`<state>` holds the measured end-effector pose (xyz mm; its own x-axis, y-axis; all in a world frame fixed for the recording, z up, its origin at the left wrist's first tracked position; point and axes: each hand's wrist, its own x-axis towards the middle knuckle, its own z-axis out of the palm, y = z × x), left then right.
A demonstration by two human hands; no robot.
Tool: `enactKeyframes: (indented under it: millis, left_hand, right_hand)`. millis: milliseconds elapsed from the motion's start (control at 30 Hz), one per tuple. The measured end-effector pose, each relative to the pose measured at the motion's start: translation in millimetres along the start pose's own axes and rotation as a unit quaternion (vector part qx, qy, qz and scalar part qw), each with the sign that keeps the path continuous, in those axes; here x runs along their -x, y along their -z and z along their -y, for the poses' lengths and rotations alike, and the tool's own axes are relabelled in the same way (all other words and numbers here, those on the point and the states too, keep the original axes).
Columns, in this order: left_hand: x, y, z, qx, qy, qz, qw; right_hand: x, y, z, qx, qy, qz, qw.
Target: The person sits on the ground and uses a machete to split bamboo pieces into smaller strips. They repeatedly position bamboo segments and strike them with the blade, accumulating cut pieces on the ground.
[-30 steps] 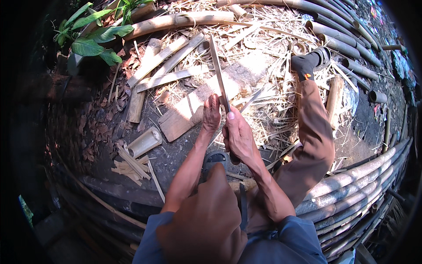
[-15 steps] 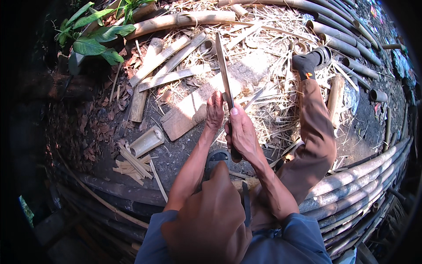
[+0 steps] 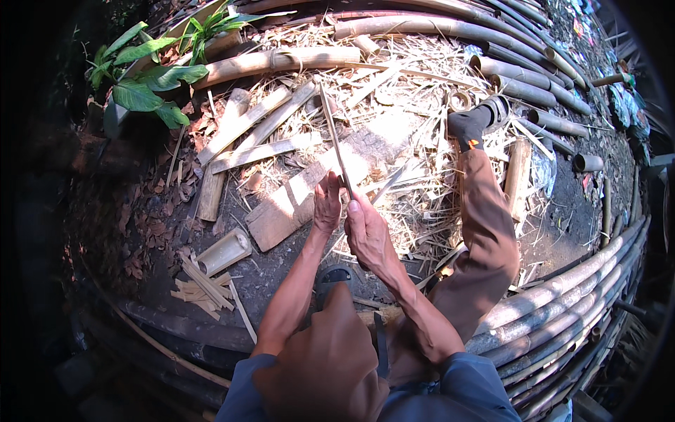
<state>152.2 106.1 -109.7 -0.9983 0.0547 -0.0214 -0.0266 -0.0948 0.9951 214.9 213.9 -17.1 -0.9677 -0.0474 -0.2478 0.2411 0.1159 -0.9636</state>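
Note:
My right hand (image 3: 368,238) grips a machete (image 3: 330,130) by its handle, fingers wrapped round and thumb on top. The long, narrow blade points away and slightly left, its edge or spine turned toward me. Beside the blade, close to the handle end, is my left hand (image 3: 327,204). Its fingers are raised together, and a small dark piece shows between them and the blade, too small to name. Beneath the blade a thick wooden board (image 3: 278,221) lies slanted on the ground.
Split bamboo pieces (image 3: 242,126) and shavings (image 3: 422,176) cover the ground ahead. A short bamboo section (image 3: 225,253) and thin strips (image 3: 204,285) lie left. Bamboo poles (image 3: 562,295) are stacked at right. My outstretched leg (image 3: 485,211) is at right; a leafy plant (image 3: 151,74) stands far left.
The whole view has shifted, so everything sits lower and further left. The machete blade has turned and looks thinner. My left hand is slightly nearer the handle; the right keeps its grip.

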Motion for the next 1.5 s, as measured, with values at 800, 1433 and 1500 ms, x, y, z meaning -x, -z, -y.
enactKeyframes:
  millis: [800,1433,1500]
  left_hand:
    - [34.5,36.2,23.5,-0.060,-0.026,-0.152,0.986]
    - [88.1,77.8,9.2,-0.088,0.094,-0.157,0.979]
    - [100.2,83.2,0.5,-0.100,0.112,-0.160,0.976]
  right_hand:
    - [2.2,-9.3,16.8,0.010,-0.005,-0.035,0.999]
    - [-1.9,-4.6,24.6,0.064,-0.022,0.022,0.997]
    - [10.3,-2.5,46.5,0.032,0.045,0.004,0.998]
